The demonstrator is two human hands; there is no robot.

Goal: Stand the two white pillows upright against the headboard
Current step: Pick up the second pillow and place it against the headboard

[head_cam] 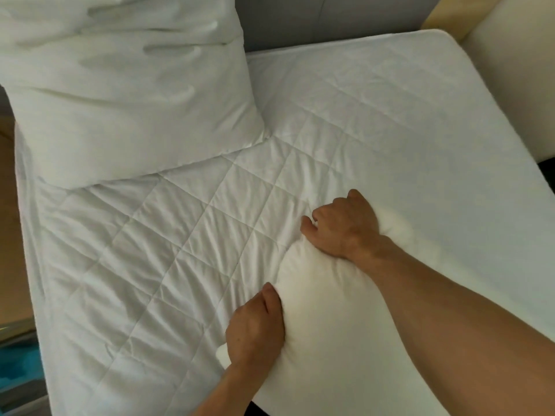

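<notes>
One white pillow [126, 94] leans upright at the far left of the bed, its top against the grey headboard [327, 19]. A second white pillow [327, 307] lies low on the mattress near me, at the lower right. My left hand [255, 328] grips its near left edge, fingers pressed into the fabric. My right hand [342, 223] clutches its far edge, fingers curled over the top. My right forearm crosses over the pillow and hides part of it.
The quilted white mattress cover [180, 235] spans the bed, wrinkled in the middle. A cream upholstered piece [510, 85] stands beyond the bed's right side. Wooden floor [12, 235] and a blue object [18, 364] show at the left.
</notes>
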